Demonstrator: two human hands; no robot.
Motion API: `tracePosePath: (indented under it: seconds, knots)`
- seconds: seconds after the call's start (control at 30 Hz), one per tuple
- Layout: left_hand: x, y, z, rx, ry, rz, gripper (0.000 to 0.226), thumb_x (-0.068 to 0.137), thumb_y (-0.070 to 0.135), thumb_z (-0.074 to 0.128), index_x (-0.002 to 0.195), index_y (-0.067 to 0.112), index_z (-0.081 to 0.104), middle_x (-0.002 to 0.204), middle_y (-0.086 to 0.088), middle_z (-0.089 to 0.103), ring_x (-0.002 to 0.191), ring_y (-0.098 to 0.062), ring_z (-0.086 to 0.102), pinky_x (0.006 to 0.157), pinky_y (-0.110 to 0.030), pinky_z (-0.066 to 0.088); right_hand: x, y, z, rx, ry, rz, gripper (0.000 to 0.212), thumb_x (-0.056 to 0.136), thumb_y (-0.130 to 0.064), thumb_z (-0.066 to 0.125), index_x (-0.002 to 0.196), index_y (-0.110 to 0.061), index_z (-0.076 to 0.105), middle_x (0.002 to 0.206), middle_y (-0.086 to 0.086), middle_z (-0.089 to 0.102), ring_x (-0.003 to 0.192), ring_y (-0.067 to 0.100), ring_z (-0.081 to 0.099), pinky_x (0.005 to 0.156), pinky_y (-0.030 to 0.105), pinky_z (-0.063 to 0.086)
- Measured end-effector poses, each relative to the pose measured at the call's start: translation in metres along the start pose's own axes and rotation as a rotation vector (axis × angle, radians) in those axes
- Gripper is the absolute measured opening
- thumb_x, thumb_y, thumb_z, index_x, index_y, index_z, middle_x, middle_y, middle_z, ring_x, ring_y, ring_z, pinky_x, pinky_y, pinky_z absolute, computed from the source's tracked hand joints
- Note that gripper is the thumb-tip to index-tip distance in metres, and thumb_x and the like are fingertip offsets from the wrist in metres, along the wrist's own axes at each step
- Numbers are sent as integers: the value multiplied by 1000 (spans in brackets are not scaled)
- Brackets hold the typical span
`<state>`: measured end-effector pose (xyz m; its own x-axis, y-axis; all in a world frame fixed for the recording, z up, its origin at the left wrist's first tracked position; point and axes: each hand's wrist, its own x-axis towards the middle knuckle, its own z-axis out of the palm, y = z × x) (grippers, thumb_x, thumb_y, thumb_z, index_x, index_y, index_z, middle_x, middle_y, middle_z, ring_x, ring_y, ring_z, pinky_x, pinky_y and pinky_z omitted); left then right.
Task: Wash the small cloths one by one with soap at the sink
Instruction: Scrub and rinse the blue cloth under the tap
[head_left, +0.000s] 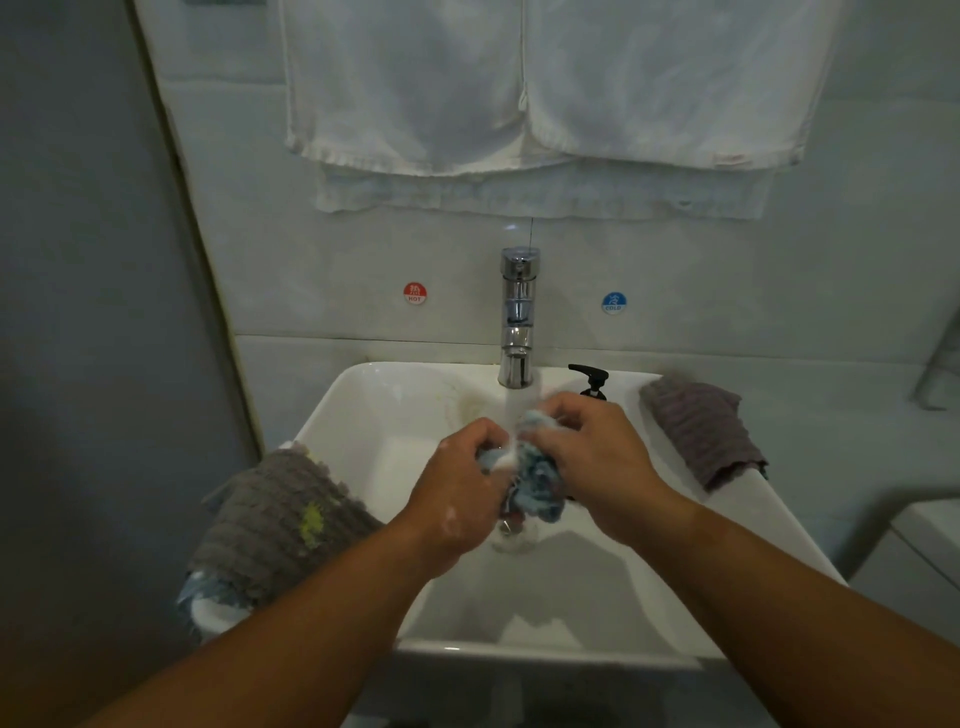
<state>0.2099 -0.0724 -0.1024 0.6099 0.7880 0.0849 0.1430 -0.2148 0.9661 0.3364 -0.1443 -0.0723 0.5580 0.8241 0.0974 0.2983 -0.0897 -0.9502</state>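
Observation:
A sudsy blue cloth (537, 480) is bunched between both hands over the white sink (363, 415). My left hand (460, 488) grips its left end and my right hand (597, 462) grips its right end. Water runs from the chrome tap (516, 317) onto the cloth. A grey cloth with a yellow stain (280, 519) lies draped over the sink's left rim, with a blue-white cloth (208, 597) under it. A purple-grey cloth (701, 431) lies on the right rim. A black soap pump (592, 380) stands behind my right hand.
White towels (519, 104) hang on the wall above the tap. Red hot (415, 293) and blue cold (613, 302) stickers flank the tap. A grey wall (78, 312) closes in on the left. A white fixture (924, 545) sits at the right.

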Motion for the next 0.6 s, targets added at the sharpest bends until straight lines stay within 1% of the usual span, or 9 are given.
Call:
tracePosePath:
  seconds: [0.07,0.17,0.23,0.33,0.4,0.43,0.5,0.57,0.6]
  knots:
    - [0,1,0,-20,12,33,7,99,6,61,97,13,60,102,-15,67,84,-28,74,69,-43,65,3,2,-1,-26,37,52,10,97,-14,62,91,-17,69,92,8,72,81,23,73,59,30,59]
    - [6,-1,-2,-26,124,81,12,97,5,62,97,17,63,101,-12,69,88,-23,73,73,-40,65,-1,9,-1,-111,-32,81,12,100,-12,56,94,-14,67,92,10,70,76,19,70,49,19,51]
    - [8,-2,-3,21,192,79,11,98,10,63,100,21,63,101,-7,69,90,-20,72,75,-37,65,-7,12,1,-133,-61,55,8,99,-13,59,94,-15,65,93,8,70,75,18,68,47,15,47]
    - [8,-5,-3,49,153,35,14,100,8,57,100,22,60,105,-8,66,93,-23,71,75,-38,65,-11,12,1,-114,-38,-25,5,95,-15,67,91,-17,66,92,7,71,76,17,69,50,14,49]
    - [6,-5,-2,40,85,29,12,100,8,60,98,20,58,106,-11,65,94,-26,70,76,-40,65,-9,11,-1,-108,1,-73,4,95,-16,68,92,-19,69,92,4,71,78,15,71,55,19,56]
    - [5,-5,-2,28,47,39,10,99,9,62,97,18,58,107,-12,65,93,-27,71,75,-41,65,-6,12,-3,-108,26,-79,5,96,-17,67,94,-20,70,93,3,71,81,16,72,60,26,61]
    - [4,-4,0,-18,-19,60,10,95,11,68,95,15,59,108,-14,66,91,-29,74,73,-41,65,0,16,-5,-82,54,-35,9,98,-17,63,99,-20,71,95,3,72,85,18,73,71,37,65]
    - [5,-2,0,-56,-16,54,12,93,8,70,95,13,60,107,-16,67,90,-29,75,73,-43,65,5,18,-4,-43,33,20,13,100,-15,60,103,-20,72,97,4,72,87,20,73,73,40,65]
    - [6,-1,1,-69,18,46,12,93,7,70,93,13,60,106,-16,67,89,-29,75,73,-44,65,7,18,-5,-39,14,21,15,100,-14,60,102,-21,72,97,4,72,87,20,73,72,38,65]
